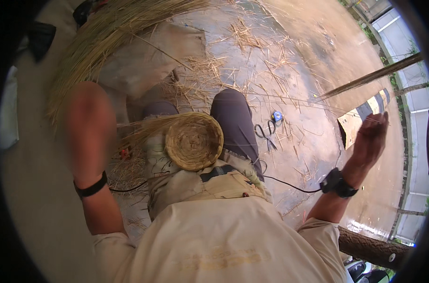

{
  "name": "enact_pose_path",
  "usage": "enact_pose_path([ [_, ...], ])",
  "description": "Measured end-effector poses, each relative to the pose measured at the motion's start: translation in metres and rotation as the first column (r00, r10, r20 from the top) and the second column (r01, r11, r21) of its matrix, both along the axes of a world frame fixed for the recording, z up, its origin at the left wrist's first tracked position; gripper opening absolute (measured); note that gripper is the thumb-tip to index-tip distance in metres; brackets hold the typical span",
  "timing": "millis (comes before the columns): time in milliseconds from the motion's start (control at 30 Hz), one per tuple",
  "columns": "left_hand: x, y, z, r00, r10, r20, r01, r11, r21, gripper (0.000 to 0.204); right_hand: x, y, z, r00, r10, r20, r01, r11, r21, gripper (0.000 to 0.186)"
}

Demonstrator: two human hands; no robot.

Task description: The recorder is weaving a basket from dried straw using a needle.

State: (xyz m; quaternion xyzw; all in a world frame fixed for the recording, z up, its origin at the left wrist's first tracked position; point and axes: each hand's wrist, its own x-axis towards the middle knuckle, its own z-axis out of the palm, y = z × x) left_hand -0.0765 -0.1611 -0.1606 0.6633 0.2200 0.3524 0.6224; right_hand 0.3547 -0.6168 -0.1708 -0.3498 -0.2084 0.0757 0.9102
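Observation:
A small round coiled straw basket (194, 141) rests in my lap, its open side facing up. A bundle of loose straw strands (146, 128) sticks out from its left side. My left hand (89, 129) is raised off to the left, apart from the basket, its fingers smeared by blur. Far out on the right is my right hand (370, 139), its fingers pressed together. A thin pale thread (290, 98) stretches from near the basket toward this hand and seems to be pinched in it. Both wrists carry black bands, with dark cords running toward my lap.
Black scissors (267, 134) and a blue tape measure (277, 116) lie on the ground right of my knee. A large straw bundle (89, 52) lies at the far left. Straw scraps (245, 37) litter the ground ahead. A wooden pole (372, 75) slants in from the right.

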Motion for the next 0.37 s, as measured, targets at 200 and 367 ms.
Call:
enact_pose_path([
  [200, -0.064, 0.071, 0.008, 0.993, 0.117, -0.007, -0.117, 0.993, 0.027, 0.016, 0.094, -0.095, -0.013, 0.981, 0.069, -0.179, -0.067, 0.998, 0.016, 0.025],
  [367, -0.119, 0.115, 0.011, 0.990, 0.132, -0.059, -0.129, 0.990, 0.055, 0.017, 0.160, -0.152, -0.041, 0.917, 0.347, -0.195, -0.335, 0.938, 0.093, 0.015],
])
